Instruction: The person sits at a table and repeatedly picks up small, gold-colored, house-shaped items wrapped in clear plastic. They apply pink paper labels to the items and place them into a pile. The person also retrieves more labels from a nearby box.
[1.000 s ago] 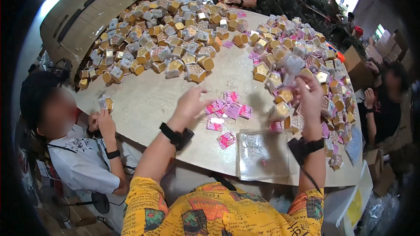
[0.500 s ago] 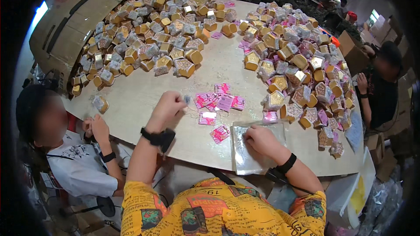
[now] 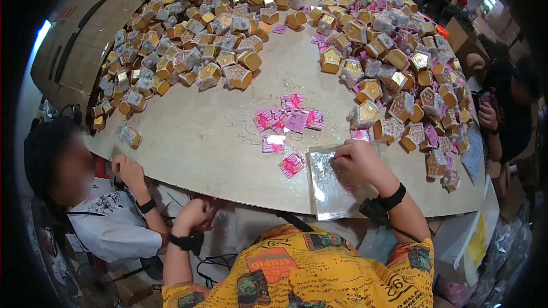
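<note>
My right hand (image 3: 361, 162) is over a stack of clear plastic bags (image 3: 326, 194) by the table's near edge. Its fingers are curled together at the upper part of the stack; what is between the fingertips is hidden. My left hand (image 3: 194, 215) is below the near table edge, its fingers folded inward, and I cannot make out what they hold. Left of the stack lie several pink printed cards (image 3: 295, 120), some overlapping, with fine strings around them. One more pink card (image 3: 292, 164) lies close to the bags' left side.
Bagged gold house-shaped ornaments are heaped at the far left (image 3: 208, 74) and along the right (image 3: 399, 108). A single ornament (image 3: 131, 137) lies near the left edge. A large cardboard box (image 3: 74, 40) stands at the left. Co-workers are at the left (image 3: 108, 225), far side and right.
My left hand has drawn back from beside the pink cards to below the table edge; the small grey thing at its fingertips no longer shows. My right hand has shifted slightly up the bag stack.
</note>
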Tool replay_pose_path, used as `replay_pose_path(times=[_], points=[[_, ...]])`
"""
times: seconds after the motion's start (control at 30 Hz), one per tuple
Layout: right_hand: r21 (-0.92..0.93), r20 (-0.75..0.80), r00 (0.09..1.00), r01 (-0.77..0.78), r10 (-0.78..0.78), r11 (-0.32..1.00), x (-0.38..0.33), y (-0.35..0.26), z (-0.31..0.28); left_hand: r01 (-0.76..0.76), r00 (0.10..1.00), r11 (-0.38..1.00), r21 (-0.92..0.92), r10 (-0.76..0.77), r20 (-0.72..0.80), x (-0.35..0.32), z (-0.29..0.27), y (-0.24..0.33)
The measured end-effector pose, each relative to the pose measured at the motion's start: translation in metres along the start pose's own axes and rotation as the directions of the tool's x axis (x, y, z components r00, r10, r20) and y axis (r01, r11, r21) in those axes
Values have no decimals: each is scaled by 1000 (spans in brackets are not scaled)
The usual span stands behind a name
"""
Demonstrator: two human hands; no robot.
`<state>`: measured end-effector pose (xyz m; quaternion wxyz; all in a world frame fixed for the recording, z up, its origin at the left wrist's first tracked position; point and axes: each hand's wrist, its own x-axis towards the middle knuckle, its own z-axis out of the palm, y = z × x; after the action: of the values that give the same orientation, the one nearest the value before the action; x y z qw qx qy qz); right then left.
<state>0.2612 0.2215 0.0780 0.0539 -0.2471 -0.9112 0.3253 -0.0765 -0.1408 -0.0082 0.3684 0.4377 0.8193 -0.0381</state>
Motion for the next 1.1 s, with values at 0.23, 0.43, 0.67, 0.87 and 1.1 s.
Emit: replay_pose_path(times=[0.23, 0.43, 0.67, 0.87, 1.1], points=[[113, -102, 993, -53, 65, 992, -10, 1, -6, -388, 898, 904, -178, 327, -295, 30, 25, 22], [151, -80, 986, -135, 149, 979, -14, 0, -7, -530, 782, 789, -311, 596, 182, -38, -75, 150], [-10, -153, 987, -42, 39, 999, -10, -9, -3, -720, 488, 661, 212, 699, -522, 37, -101, 238], [-3, -180, 982, -58, 56, 998, -14, -13, -1, -622, 438, 701, 348, 681, -587, 110, -82, 258], [100, -247, 967, -39, 63, 994, -22, -15, -2, -581, 749, 803, 135, 592, -297, 89, -103, 257]])
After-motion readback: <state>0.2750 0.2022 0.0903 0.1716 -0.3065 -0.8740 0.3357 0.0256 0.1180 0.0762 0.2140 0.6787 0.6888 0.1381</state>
